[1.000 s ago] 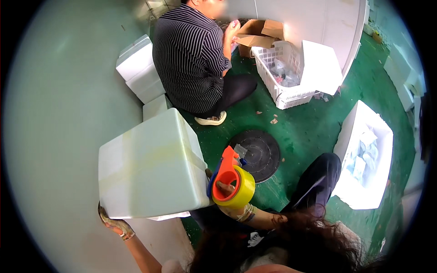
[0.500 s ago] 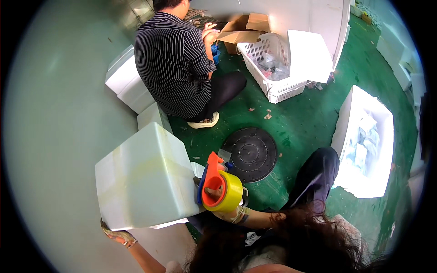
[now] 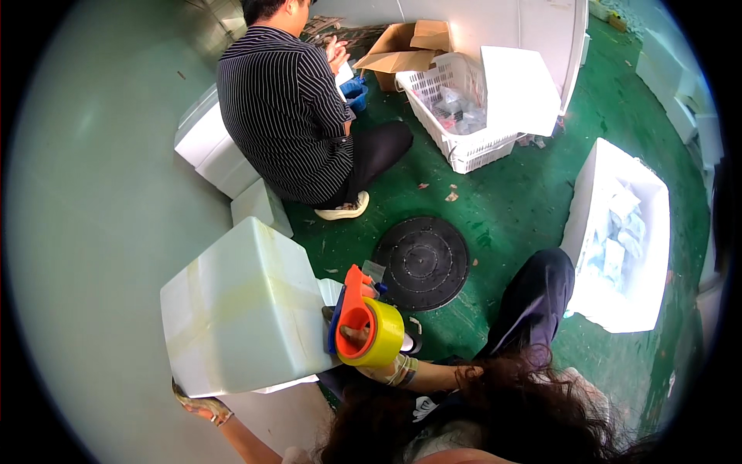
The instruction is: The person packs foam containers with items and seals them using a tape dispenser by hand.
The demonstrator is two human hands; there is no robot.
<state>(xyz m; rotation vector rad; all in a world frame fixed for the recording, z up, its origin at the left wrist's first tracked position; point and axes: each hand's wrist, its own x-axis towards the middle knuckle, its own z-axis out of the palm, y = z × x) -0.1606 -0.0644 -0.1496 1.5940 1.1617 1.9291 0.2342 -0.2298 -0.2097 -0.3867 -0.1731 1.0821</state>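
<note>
A large white foam box [image 3: 232, 309] with strips of yellowish tape across it is held tilted at the left. My left hand [image 3: 202, 407], in a patterned glove, grips its lower near corner from beneath; the fingers are partly hidden. At the box's right side, my right hand [image 3: 357, 334] holds an orange tape dispenser [image 3: 354, 309] with a roll of yellow tape [image 3: 386, 332] on it. Some of its fingers show through the ring, while others reach toward the box. A clear tape end [image 3: 373, 271] sticks out at the dispenser's top.
A black round turntable [image 3: 421, 263] lies on the green floor ahead. On the right stands an open foam box [image 3: 576, 232] with bagged items. Beyond are a white basket [image 3: 456, 151], a foam lid [image 3: 522, 93], a carton [image 3: 398, 62] and a seated person [image 3: 286, 116] in a striped shirt.
My foam box and dispenser have shifted slightly left and down in view, both still held. The seated person's hands have moved, and a white thing now shows below them.
</note>
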